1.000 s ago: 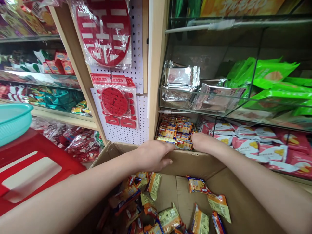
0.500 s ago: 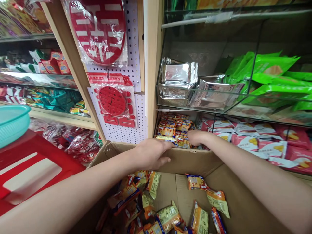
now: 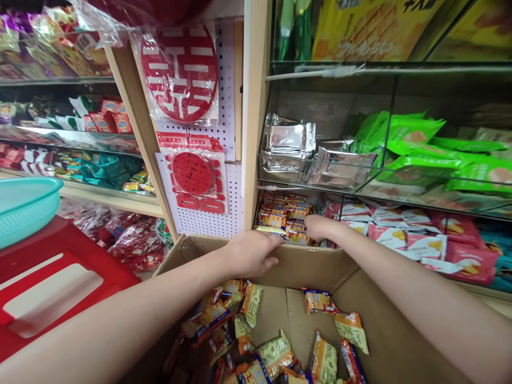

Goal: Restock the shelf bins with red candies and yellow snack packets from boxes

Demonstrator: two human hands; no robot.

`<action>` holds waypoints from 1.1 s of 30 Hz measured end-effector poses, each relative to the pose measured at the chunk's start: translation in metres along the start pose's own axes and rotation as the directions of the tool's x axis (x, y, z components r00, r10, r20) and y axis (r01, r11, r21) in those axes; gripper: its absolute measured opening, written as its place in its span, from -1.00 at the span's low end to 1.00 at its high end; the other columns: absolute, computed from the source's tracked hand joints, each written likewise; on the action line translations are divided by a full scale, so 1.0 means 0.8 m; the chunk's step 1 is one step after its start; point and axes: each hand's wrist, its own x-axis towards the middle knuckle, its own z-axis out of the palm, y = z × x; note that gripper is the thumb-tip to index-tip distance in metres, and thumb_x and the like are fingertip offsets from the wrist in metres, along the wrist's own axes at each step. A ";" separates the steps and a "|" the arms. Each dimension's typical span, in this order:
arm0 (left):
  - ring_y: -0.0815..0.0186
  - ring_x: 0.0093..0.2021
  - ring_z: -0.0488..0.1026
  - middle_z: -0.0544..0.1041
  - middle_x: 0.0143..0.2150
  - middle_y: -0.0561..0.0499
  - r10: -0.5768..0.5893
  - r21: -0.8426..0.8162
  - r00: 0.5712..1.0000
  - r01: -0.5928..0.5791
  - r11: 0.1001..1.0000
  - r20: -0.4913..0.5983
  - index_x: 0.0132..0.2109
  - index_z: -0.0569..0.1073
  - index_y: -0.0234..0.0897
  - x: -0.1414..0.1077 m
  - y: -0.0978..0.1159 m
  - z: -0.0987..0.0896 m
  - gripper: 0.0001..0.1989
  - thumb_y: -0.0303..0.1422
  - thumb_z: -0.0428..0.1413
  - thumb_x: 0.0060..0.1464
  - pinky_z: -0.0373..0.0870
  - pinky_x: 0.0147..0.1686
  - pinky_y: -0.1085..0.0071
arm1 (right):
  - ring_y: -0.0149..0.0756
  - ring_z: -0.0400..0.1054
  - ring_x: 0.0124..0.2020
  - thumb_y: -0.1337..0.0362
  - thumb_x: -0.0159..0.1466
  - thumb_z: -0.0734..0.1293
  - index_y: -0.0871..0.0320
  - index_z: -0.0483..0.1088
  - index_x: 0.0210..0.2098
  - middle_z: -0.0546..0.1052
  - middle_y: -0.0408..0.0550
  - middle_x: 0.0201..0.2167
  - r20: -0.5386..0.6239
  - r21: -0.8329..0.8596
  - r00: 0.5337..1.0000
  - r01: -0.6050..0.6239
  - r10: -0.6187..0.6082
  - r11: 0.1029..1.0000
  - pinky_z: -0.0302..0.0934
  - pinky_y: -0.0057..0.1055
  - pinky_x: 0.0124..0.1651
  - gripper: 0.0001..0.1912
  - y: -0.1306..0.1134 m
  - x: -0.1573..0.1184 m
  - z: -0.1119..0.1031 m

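Small orange-and-blue snack packets (image 3: 283, 212) stand in a tight stack in the bottom shelf compartment. My left hand (image 3: 254, 253) reaches over the far rim of a cardboard box (image 3: 320, 266), fingers stretched to the front of the stack and thumb apart, with nothing seen in it. At the stack's right side is my right hand (image 3: 319, 228), its fingers bent down and mostly hidden, so what they hold does not show. Inside the box, more such snack packets (image 3: 276, 354) lie loose, some yellow side up.
Pink-and-white packets (image 3: 426, 242) fill the compartment to the right. Above sit silver packets (image 3: 290, 137) and green packets (image 3: 416, 128) behind a clear shelf front. On the left, a teal basket (image 3: 30, 205) rests on a red stool (image 3: 52, 266). Red paper decorations (image 3: 194, 173) hang on a pegboard.
The camera view has tilted up slightly and turned a little left, bringing yellow boxes into sight on the upper shelf. Both hands stay at the stack with hardly any movement.
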 end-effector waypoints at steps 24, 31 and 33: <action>0.21 -0.26 0.40 0.46 -0.26 -0.05 0.004 -0.021 0.998 -0.002 1.000 0.055 -0.15 0.30 -0.27 0.009 0.008 -0.009 -0.72 -0.24 -0.04 -0.01 0.30 -0.35 0.37 | -0.05 0.38 -0.29 0.20 -0.02 0.29 0.07 0.09 0.05 0.47 0.07 -0.28 0.084 0.565 0.767 0.489 -0.636 0.664 0.23 -0.35 -0.43 -0.37 -0.162 -0.130 0.137; 0.21 -0.23 0.39 0.45 -0.23 -0.06 0.033 -0.049 0.998 -0.030 0.998 0.045 -0.12 0.29 -0.26 0.007 0.007 -0.007 -0.70 -0.25 -0.05 -0.01 0.29 -0.31 0.35 | -0.04 0.37 -0.27 0.11 -0.04 0.29 0.16 0.19 -0.08 0.46 0.11 -0.28 -0.108 0.600 0.864 0.451 -0.491 0.661 0.24 -0.29 -0.35 -0.46 -0.159 -0.122 0.153; 0.20 -0.24 0.40 0.45 -0.25 -0.05 0.028 -0.028 0.999 -0.027 0.999 0.039 -0.14 0.30 -0.26 0.007 0.007 -0.004 -0.71 -0.24 -0.06 -0.01 0.29 -0.33 0.35 | -0.04 0.37 -0.29 0.14 0.01 0.24 0.21 0.24 -0.17 0.46 0.14 -0.30 -0.103 0.590 0.884 0.424 -0.457 0.687 0.24 -0.27 -0.34 -0.59 -0.160 -0.120 0.155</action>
